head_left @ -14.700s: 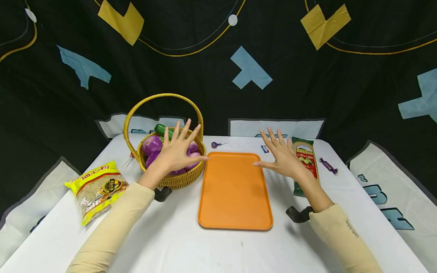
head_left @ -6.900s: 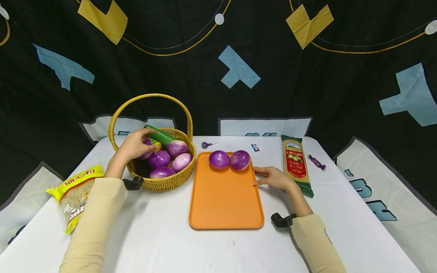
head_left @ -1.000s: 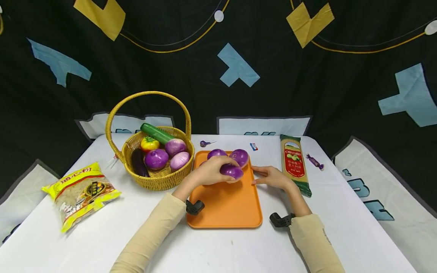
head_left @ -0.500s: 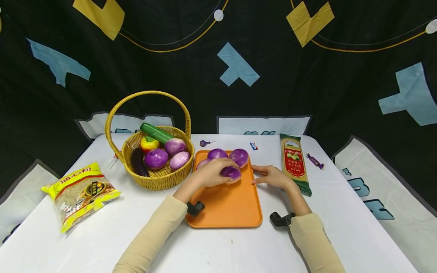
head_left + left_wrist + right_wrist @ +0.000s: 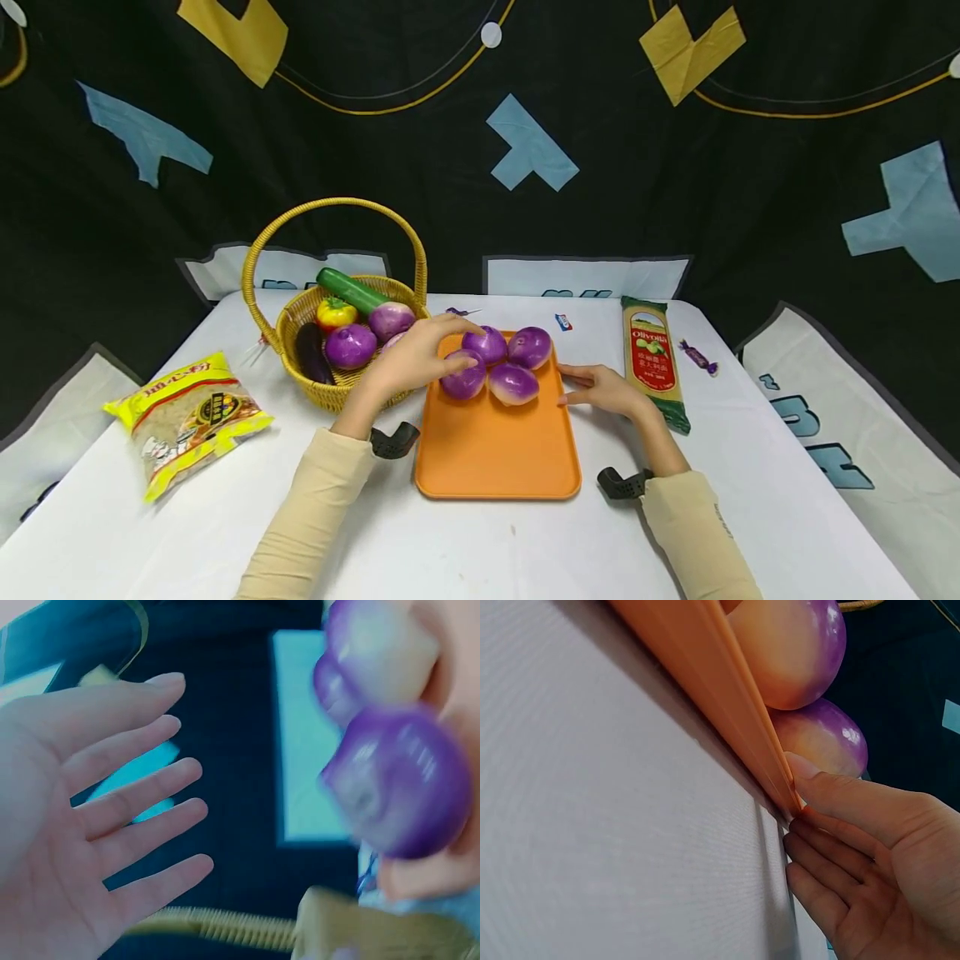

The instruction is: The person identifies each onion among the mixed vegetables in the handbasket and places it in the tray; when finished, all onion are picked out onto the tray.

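Observation:
Four-fingered spread and palm show plainly in the left wrist view: my left hand (image 5: 408, 360) is empty, above the gap between basket and tray, its fingertips overlapping the left onions in the head view. Several red onions (image 5: 513, 384) sit grouped on the upper half of the orange tray (image 5: 498, 454). At the tray's right edge my right hand (image 5: 603, 390) touches the rim with thumb and fingertips, fingers fairly straight; the right wrist view shows its thumb (image 5: 804, 766) at the rim. The wicker basket (image 5: 300, 375) holds more red onions (image 5: 350, 347), partly hidden behind my left hand.
Also in the basket are a cucumber (image 5: 351, 290), a yellow pepper (image 5: 335, 313) and an eggplant (image 5: 312, 353). A yellow flour bag (image 5: 197, 421) lies left. A pasta packet (image 5: 654, 358) and wrapped candy (image 5: 698, 357) lie right; a lollipop (image 5: 458, 312) lies behind the tray.
Earlier, onions went from the basket onto the tray. Since half a second ago my left hand has let go of an onion and moved left toward the basket. My right hand stays at the tray's edge.

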A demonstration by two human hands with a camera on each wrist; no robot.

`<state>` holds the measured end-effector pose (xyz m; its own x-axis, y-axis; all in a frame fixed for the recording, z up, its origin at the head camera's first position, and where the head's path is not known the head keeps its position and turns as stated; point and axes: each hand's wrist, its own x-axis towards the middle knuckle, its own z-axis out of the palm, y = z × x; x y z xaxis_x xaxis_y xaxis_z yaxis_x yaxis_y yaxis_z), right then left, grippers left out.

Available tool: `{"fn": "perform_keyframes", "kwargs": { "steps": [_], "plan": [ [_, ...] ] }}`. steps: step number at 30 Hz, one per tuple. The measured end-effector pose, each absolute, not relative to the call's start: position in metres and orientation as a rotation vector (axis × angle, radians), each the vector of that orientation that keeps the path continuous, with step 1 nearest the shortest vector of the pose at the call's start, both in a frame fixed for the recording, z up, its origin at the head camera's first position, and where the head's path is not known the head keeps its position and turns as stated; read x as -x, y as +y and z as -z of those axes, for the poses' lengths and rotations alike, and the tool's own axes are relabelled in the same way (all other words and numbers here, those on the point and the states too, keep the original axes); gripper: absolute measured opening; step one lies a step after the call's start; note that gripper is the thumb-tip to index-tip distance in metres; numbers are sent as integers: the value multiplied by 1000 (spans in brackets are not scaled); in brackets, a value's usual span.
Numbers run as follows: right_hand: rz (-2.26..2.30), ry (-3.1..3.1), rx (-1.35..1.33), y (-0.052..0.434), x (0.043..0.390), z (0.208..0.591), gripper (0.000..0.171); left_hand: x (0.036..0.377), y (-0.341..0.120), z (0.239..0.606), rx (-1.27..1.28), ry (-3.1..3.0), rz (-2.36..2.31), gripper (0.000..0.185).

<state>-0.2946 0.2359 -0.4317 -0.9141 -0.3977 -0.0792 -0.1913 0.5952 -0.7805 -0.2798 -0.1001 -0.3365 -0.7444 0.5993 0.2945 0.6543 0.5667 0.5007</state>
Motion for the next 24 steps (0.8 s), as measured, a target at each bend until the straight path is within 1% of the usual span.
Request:
{"fn": "perform_keyframes", "kwargs": {
  "steps": [5,11,18,24],
  "plan": [
    [1208,2588,501,236,295,432,69,282,-136,323,951,-2645,957,40],
    [1184,2610,504,237,295,433,68,289,-170,310,911,-2667,925,43],
    [1195,2585,516,236,296,437,68,316,-195,303,875,-2879,752,43],
    [1201,2598,499,236,296,437,69,343,-199,295,921,-2963,669,42]
  ]
}}
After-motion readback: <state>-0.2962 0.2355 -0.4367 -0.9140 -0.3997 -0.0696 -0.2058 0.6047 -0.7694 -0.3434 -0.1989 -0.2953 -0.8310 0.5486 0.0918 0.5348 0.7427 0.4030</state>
